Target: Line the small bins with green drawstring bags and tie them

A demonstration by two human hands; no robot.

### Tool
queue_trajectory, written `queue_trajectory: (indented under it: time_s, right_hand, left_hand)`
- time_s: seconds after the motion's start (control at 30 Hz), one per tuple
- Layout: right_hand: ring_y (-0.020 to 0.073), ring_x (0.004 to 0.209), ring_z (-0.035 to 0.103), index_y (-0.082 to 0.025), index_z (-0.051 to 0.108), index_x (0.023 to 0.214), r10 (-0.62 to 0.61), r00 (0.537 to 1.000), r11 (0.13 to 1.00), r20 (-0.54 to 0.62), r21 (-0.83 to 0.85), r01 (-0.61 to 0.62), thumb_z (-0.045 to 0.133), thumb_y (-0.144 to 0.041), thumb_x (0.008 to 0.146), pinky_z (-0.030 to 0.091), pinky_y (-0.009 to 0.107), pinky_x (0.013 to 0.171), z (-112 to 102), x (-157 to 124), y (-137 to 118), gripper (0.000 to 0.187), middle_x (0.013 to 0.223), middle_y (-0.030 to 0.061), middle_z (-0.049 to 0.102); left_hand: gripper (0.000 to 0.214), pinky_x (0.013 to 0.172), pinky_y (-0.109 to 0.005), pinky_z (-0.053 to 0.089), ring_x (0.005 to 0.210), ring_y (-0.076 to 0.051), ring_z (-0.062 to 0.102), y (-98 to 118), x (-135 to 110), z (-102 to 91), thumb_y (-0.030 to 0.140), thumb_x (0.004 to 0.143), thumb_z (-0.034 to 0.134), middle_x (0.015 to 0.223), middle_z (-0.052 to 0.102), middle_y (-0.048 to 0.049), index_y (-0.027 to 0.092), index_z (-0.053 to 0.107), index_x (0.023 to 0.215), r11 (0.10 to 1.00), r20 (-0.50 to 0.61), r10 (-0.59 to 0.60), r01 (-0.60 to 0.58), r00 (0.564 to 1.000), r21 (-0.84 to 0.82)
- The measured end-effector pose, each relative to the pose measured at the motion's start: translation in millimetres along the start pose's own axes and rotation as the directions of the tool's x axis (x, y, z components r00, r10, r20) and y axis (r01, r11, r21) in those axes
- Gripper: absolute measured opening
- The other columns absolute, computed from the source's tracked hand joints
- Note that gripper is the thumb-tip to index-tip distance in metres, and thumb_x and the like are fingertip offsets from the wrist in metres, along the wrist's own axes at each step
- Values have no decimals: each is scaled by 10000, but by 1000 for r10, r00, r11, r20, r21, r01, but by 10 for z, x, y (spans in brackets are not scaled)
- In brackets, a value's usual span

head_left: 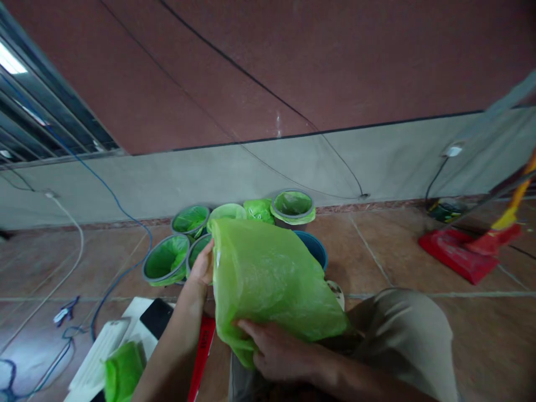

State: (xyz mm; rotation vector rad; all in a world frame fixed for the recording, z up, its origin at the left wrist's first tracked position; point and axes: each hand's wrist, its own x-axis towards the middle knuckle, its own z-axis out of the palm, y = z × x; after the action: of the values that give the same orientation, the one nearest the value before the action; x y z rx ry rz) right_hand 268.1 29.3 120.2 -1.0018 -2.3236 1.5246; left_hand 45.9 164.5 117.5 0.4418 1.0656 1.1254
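A bright green plastic bag (276, 273) spreads out in front of me, above my lap. It looks filled out and rounded, and I cannot tell whether something is inside it. My left hand (204, 265) grips its left edge near the top, thumb and fingers partly behind the plastic. At the lower left side, my right hand (272, 343) is closed on the bag's gathered edge. Behind it stand several bins lined with green bags, among them a grey-rimmed bin (293, 204) and a bin at the left (165, 259). The bag partly covers a blue bin (313, 248).
At lower left lie a black phone (156, 317), a folded green bag (123, 373) and a white power strip (100, 352). A blue cable (119, 273) crosses the tiled floor. To the right is a red dustpan (460, 251). A wall (201, 173) runs behind the bins.
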Motion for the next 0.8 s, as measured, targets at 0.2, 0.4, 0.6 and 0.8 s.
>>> queue_trajectory:
  time_s: [0.2,0.4,0.6,0.8]
  right_hand:
    - [237,1104,629,-246,480,1422,18,998,999,67,27,-20,515,-169,782,481,326,899,233,248,-32,646,1267,91,658]
    - [286,1009,645,-207,569,1317,-20,985,1000,173,-1,21,593,-407,821,492,367,818,419,316,-16,535,1189,132,689]
    - [159,725,641,-219,661,1177,143,927,937,-347,350,-14,538,-507,883,486,271,656,-191,164,614,430,1009,53,737]
    - [283,1025,665,-231,700,861,617,524,787,-587,472,-397,622,-527,783,488,421,950,-606,39,2027,315,977,85,750]
  left_hand:
    - [692,786,-428,590,910,-332,727,-331,-582,-139,736,788,539,864,764,-136,132,697,1087,983,69,-176,179,982,-46]
    - [403,699,-344,594,707,-244,733,-424,-683,-259,303,658,827,827,770,-92,125,701,998,987,-125,-110,124,986,107]
    - [338,607,-320,587,581,-206,700,-547,-655,-418,164,560,838,737,761,-54,138,699,866,983,-236,-8,52,972,178]
    - [329,561,-285,564,576,-199,695,-589,-697,-444,223,606,843,701,745,-51,130,703,889,976,-268,11,48,963,213]
